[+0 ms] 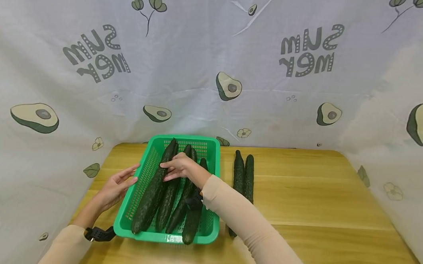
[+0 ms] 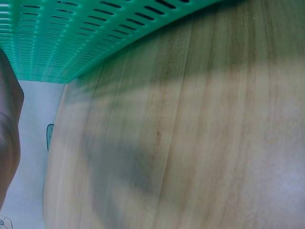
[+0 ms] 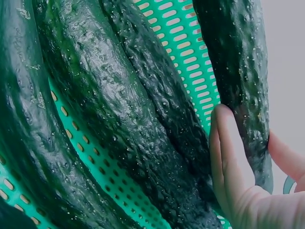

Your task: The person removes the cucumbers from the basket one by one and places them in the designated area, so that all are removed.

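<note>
A green plastic basket (image 1: 186, 138) holds several dark green, bumpy cucumbers lying lengthwise. My right hand (image 1: 179, 166) reaches in over them and grips the leftmost cucumber (image 1: 148, 202), thumb on one side and fingers on the other. In the right wrist view this cucumber (image 3: 240, 67) slants up out of the grasp, beside other cucumbers (image 3: 105, 90). My left hand (image 1: 114, 188) is at the basket's left rim, fingers extended and fingertips right at the edge. Only a sliver of that hand (image 2: 7, 129) shows in the left wrist view, beside the perforated basket wall (image 2: 71, 38).
Two more cucumbers (image 1: 249, 176) lie side by side on the wooden table (image 1: 312, 193) right of the basket, partly hidden by my right sleeve (image 1: 243, 217). A pale curtain (image 1: 193, 67) printed with avocados hangs behind the table and along its sides.
</note>
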A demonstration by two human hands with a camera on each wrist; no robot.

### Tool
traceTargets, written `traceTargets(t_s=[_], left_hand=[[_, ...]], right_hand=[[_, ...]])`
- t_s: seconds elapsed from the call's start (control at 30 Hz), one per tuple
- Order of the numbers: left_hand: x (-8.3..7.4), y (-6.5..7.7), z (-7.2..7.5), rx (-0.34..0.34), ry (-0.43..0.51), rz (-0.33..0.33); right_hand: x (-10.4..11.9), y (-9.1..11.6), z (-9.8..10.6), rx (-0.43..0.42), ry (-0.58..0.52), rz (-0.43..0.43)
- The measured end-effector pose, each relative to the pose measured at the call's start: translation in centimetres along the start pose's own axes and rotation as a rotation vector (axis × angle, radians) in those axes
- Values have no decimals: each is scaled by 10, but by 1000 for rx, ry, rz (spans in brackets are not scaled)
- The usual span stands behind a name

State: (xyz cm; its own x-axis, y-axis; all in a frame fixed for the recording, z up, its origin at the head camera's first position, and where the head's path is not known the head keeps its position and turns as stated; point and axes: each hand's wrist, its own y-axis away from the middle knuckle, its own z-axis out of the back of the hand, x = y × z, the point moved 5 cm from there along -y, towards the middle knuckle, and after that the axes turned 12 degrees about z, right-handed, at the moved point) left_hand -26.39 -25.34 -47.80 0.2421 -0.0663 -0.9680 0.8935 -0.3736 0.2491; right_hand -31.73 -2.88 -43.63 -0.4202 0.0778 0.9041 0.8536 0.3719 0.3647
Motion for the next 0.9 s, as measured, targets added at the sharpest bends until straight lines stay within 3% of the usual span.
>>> traceTargets(t_s=[0.3,0.67,0.9], left_hand=[[3,5,0,25,10,15],[-2,6,3,23,40,29],[-3,8,4,6,35,40]], right_hand=[[6,9,-7,-22,-15,27],[41,22,1,-65,-58,103],[65,34,14,-45,-60,154]])
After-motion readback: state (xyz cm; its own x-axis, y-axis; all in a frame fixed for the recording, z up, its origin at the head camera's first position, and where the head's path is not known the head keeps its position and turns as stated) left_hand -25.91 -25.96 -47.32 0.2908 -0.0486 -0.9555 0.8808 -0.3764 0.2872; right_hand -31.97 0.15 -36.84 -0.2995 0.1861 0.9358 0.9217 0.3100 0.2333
